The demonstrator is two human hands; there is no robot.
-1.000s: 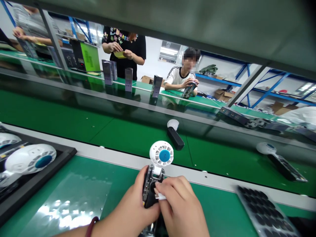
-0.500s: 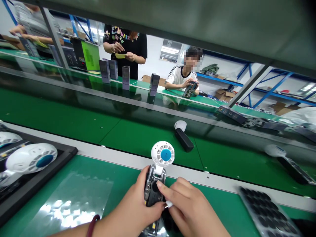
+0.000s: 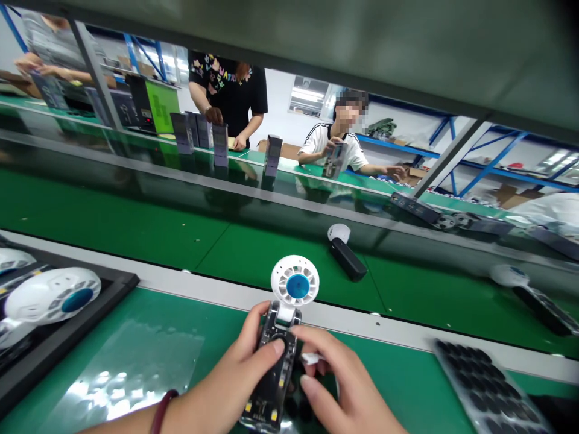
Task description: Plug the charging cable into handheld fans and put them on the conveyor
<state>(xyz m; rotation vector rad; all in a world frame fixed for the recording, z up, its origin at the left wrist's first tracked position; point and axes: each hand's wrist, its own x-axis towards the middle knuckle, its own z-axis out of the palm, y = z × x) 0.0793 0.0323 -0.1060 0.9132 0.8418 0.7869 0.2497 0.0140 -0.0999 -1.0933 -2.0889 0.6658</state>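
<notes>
My left hand point(image 3: 242, 361) is wrapped round a handheld fan point(image 3: 271, 377) with a white round head, a blue centre and a clear body showing a dark board inside. Its thumb rests near the round black part on the body. At the fan's right side is my right hand point(image 3: 346, 377), its index fingertip by the top of the body. A small white plug point(image 3: 312, 358) sits in that hand's curled fingers, apart from the fan; its far end is hidden.
A black tray point(image 3: 106, 301) with more white-headed fans stands at left. A clear plastic sheet point(image 3: 136, 361) lies on the bench. At right is a sheet of black discs point(image 3: 486, 383). On the green belt lies a black-handled fan point(image 3: 347, 256). Co-workers handle boxes point(image 3: 272, 155) across it.
My left thumb has moved up onto the fan's body, which now faces me more fully. My right hand has drawn the white plug slightly away. The fan on the belt has shifted right.
</notes>
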